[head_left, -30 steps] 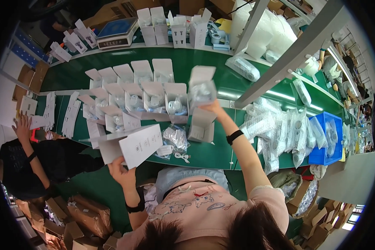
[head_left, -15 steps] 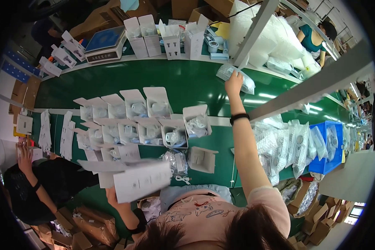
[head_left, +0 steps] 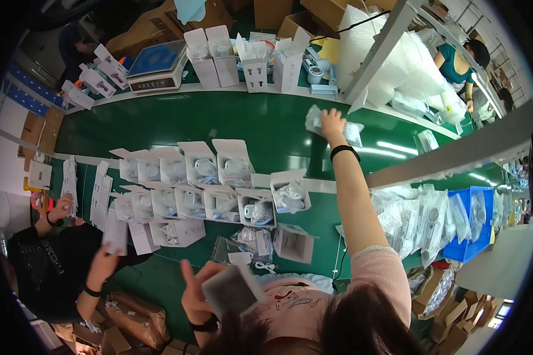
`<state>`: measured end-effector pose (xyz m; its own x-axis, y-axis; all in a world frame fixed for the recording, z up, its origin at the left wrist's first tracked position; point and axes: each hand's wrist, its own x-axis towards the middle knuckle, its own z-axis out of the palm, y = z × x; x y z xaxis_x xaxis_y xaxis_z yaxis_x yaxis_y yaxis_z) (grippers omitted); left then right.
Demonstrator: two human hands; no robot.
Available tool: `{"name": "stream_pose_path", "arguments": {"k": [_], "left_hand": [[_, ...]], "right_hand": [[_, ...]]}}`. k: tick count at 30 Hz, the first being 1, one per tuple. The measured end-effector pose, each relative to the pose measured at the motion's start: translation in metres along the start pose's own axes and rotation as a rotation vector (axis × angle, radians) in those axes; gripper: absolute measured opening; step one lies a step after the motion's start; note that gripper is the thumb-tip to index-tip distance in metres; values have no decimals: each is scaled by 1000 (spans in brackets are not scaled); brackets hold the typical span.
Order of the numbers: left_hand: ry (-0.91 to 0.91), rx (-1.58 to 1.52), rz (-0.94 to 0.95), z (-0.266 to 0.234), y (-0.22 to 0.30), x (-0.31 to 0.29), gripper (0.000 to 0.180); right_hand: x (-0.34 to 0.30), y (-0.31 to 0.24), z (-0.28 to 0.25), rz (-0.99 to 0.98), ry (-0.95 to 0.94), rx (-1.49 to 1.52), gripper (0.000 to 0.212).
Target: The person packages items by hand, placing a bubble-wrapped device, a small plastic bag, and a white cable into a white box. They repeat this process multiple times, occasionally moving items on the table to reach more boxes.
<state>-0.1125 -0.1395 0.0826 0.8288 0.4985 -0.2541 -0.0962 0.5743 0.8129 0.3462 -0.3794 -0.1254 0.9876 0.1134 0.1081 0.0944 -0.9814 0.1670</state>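
My right hand (head_left: 333, 123) is stretched far out over the green belt (head_left: 231, 127) and grips a clear plastic bag (head_left: 317, 120) holding a pale item. My left hand (head_left: 196, 290) is drawn in close to my chest and holds a flat grey-white carton (head_left: 233, 290). Between my arms, rows of open white boxes (head_left: 202, 188) stand on the green table, several with bagged parts inside. One empty open box (head_left: 294, 243) lies nearest my body, next to loose clear bags (head_left: 250, 239).
A person in black (head_left: 53, 260) at the left handles white folded cards (head_left: 115, 232). A scale (head_left: 157, 66) and upright white boxes (head_left: 219, 53) stand at the far edge. A blue bin (head_left: 471, 228) and bagged parts (head_left: 420, 219) sit at the right. Cardboard cartons (head_left: 133, 322) lie below.
My right arm has reached farther across the belt and now grips the plastic bag. My left hand has pulled the flat carton down and in toward my chest.
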Motion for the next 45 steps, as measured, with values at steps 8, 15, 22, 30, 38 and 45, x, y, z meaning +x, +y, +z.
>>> {"name": "stream_pose_path", "arguments": {"k": [8, 15, 22, 30, 38, 45], "left_hand": [[-1365, 144, 50, 15, 9, 48, 72], [-911, 299, -172, -1, 19, 14, 53], [-1372, 729, 374, 102, -29, -8, 79], [-1133, 988, 417, 104, -109, -31, 75], [-990, 890, 545, 75, -105, -35, 77], [-686, 773, 642, 10, -67, -27, 77]], "right_hand": [[-93, -30, -161, -374, 192, 558, 65], [-225, 48, -268, -283, 404, 1230, 84], [-349, 157, -230, 251, 884, 2105, 64], [-395, 105, -247, 568, 827, 2401, 57], [-401, 50, -263, 285, 760, 1481, 60], [-390, 18, -295, -705, 153, 754, 48]]}}
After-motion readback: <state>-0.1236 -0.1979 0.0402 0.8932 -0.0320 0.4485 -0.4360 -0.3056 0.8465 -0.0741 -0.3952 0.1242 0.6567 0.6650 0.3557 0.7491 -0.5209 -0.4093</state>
